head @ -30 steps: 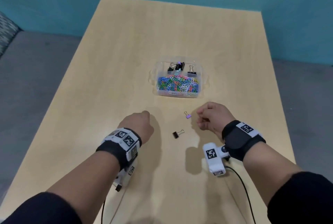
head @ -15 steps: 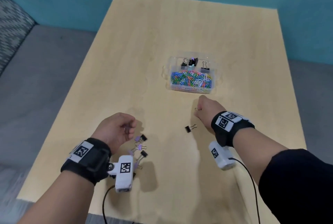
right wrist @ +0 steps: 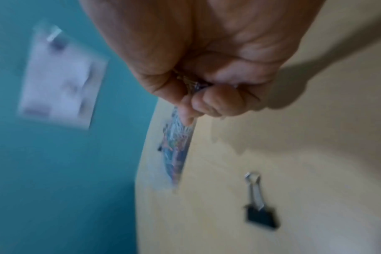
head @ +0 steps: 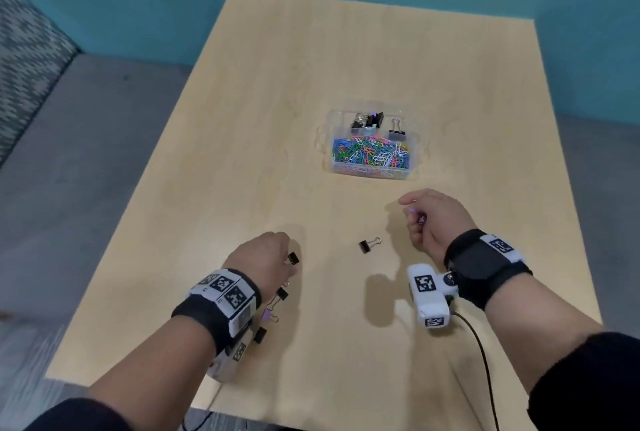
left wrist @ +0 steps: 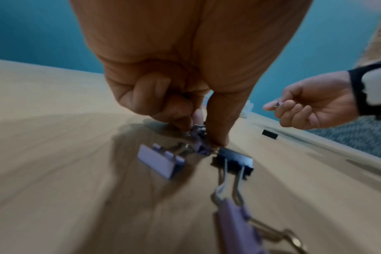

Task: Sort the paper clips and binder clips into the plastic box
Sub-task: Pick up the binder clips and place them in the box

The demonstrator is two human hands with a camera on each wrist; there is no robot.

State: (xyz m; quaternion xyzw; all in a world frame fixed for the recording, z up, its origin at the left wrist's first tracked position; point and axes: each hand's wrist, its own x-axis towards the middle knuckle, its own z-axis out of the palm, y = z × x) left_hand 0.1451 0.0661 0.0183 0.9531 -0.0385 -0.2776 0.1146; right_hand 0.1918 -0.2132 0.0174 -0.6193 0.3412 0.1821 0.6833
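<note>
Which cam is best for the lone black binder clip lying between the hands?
Head view: the black binder clip lies whole and sharp on the table. Right wrist shows it whole but motion-blurred; left wrist shows only a small dark body far off.

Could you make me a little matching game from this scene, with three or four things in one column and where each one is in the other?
Things:
1. paper clips
2. lone black binder clip
3. small purple binder clip
4. binder clips in the plastic box

Places:
A. far compartment of the plastic box
B. pinched in the right hand
C. near compartment of the box
D. on the table between the two hands

Pairs: 1-C, 2-D, 3-B, 4-A
</note>
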